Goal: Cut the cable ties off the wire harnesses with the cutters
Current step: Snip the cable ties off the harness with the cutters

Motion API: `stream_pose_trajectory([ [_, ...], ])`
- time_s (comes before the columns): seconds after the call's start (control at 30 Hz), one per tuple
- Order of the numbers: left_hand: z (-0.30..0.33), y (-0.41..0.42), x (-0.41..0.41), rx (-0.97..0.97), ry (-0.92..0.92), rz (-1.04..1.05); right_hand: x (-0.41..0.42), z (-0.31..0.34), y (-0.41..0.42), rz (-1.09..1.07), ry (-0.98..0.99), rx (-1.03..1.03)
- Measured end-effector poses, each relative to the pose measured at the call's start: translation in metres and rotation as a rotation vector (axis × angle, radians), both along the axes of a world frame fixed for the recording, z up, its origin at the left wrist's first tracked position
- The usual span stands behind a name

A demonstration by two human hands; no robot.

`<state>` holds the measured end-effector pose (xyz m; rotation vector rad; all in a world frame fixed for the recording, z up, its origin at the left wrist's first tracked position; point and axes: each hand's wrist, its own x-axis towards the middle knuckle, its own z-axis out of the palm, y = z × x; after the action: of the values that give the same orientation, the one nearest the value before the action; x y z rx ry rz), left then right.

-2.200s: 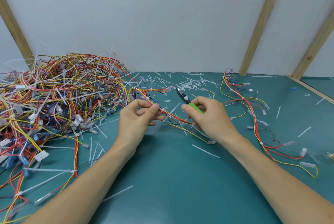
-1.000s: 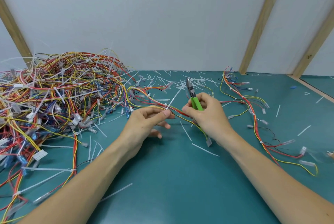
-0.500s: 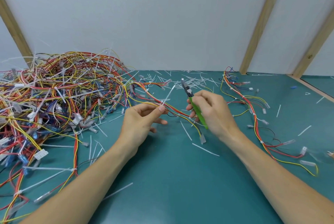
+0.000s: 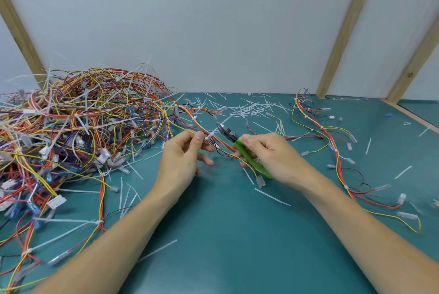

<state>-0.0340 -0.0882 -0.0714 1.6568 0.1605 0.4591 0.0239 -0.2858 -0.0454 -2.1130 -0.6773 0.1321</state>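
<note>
Our left hand [image 4: 183, 158] pinches the harness [image 4: 223, 143] just left of a white tie [image 4: 208, 137]. Our right hand [image 4: 270, 153] grips the cutters [image 4: 234, 139], which point far-left, tips just right of that tie. The harness runs left-right above the tabletop [image 4: 237, 234].

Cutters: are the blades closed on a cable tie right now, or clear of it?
Clear of it. The cutters, held in the right hand, point their tips up-left, apart from the cable tie pinched by the left hand.
</note>
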Motion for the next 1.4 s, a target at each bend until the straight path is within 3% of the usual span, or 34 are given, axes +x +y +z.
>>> stream_pose_trajectory([
  [0.13, -0.0009, -0.0004, 0.0004, 0.088, -0.049, 0.009, 0.0015, -0.0028, -0.0029, -0.017, -0.106, -0.083],
  [0.73, -0.0033, 0.0025, 0.0006, 0.095, -0.031, -0.003, 0.0022, -0.0077, -0.0031, 0.034, 0.065, 0.013],
  [1.4, -0.0068, 0.0027, 0.0022, 0.127, -0.009, -0.064, -0.0041, -0.0042, 0.0005, 0.008, -0.133, -0.096],
])
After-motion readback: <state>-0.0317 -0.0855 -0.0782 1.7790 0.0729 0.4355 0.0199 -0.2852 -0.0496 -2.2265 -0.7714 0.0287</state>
